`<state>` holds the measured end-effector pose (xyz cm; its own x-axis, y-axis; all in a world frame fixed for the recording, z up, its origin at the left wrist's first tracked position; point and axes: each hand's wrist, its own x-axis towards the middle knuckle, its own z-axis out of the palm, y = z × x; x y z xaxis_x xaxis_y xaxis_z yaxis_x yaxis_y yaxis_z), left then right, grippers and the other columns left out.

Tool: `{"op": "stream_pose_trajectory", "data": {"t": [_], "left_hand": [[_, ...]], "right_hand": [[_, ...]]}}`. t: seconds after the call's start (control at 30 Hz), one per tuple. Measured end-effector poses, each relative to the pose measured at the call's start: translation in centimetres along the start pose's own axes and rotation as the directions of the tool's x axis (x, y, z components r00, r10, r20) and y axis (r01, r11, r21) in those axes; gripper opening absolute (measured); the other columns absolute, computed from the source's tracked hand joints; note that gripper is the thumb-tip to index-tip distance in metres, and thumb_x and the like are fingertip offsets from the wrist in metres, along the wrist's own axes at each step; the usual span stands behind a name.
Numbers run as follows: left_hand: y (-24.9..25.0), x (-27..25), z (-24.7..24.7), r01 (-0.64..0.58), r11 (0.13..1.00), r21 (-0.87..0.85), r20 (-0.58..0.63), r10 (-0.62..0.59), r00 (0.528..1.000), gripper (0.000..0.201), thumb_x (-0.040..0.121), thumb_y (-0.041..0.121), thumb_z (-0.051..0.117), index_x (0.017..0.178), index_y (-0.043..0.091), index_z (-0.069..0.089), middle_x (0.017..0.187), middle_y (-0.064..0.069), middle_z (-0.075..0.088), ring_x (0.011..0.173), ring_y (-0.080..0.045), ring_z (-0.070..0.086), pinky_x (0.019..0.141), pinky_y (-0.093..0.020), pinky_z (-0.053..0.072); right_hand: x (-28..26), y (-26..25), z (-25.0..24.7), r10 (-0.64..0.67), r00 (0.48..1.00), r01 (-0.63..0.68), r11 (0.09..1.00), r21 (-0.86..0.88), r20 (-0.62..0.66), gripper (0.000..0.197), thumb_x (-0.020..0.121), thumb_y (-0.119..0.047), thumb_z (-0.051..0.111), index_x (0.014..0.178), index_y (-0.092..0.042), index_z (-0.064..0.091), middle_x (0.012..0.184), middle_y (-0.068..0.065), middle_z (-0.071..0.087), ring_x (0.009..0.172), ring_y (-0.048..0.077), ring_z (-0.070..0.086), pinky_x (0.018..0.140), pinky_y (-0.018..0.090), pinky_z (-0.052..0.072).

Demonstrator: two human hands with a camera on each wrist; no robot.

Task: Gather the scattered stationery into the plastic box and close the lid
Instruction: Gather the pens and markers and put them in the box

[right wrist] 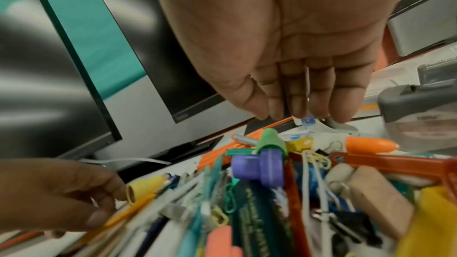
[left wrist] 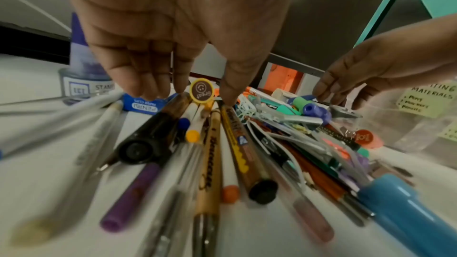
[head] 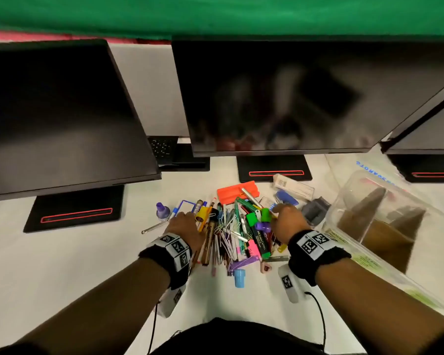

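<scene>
A heap of pens, markers, clips and caps (head: 236,231) lies on the white desk in front of me. My left hand (head: 187,217) stands at the heap's left edge, its straight fingers (left wrist: 153,87) pointing down onto the pens. At the heap's right edge my right hand (head: 280,211) does the same, fingertips (right wrist: 299,108) over a green cap (right wrist: 269,140) and holding nothing. The clear plastic box (head: 344,193) with inner dividers stands open just right of that hand. A green marker (head: 260,239) lies in the heap.
A purple ink bottle (head: 162,210) stands left of the heap. An orange tool (head: 237,192), a white carton (head: 292,187) and a grey sharpener (head: 315,210) lie behind it, and a blue cap (head: 239,278) lies in front. Several monitors (head: 280,98) overhang the desk's back.
</scene>
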<state>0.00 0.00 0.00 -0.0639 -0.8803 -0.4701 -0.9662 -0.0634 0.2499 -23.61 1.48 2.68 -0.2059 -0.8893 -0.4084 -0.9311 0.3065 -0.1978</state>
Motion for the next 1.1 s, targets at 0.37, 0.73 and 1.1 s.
{"op": "stream_pose_trajectory", "data": {"t": [0.37, 0.73, 1.1], "left_hand": [[0.7, 1.4, 1.3, 0.128, 0.992, 0.001, 0.02, -0.128, 0.992, 0.054, 0.083, 0.025, 0.06, 0.127, 0.009, 0.034, 0.125, -0.014, 0.048, 0.117, -0.03, 0.051, 0.096, -0.037, 0.044], [0.8, 1.7, 2.9, 0.138, 0.99, 0.033, 0.056, -0.139, 0.989, 0.04, 0.082, 0.023, 0.06, 0.116, 0.012, 0.043, 0.115, -0.01, 0.058, 0.106, -0.026, 0.061, 0.081, -0.033, 0.05], [0.4, 1.5, 2.5, 0.119, 0.993, 0.004, 0.082, -0.119, 0.99, 0.039, 0.079, 0.028, 0.063, 0.111, 0.012, 0.048, 0.113, -0.009, 0.06, 0.102, -0.025, 0.062, 0.082, -0.033, 0.052]], "right_hand": [[4.9, -3.6, -0.4, -0.164, 0.986, 0.166, 0.971, -0.173, 0.027, 0.027, 0.094, -0.017, 0.044, 0.116, -0.007, 0.055, 0.117, 0.015, 0.06, 0.106, 0.029, 0.058, 0.09, 0.036, 0.048], [4.7, -3.0, 0.6, -0.223, 0.968, 0.229, 0.973, -0.035, 0.115, 0.022, 0.092, -0.016, 0.05, 0.113, -0.01, 0.056, 0.111, 0.015, 0.065, 0.101, 0.03, 0.061, 0.081, 0.032, 0.045], [1.1, -4.2, -0.8, -0.279, 0.96, 0.265, 0.932, 0.247, 0.024, 0.021, 0.096, -0.022, 0.044, 0.093, -0.006, 0.057, 0.069, 0.002, 0.05, 0.057, 0.017, 0.047, 0.052, 0.024, 0.037]]}}
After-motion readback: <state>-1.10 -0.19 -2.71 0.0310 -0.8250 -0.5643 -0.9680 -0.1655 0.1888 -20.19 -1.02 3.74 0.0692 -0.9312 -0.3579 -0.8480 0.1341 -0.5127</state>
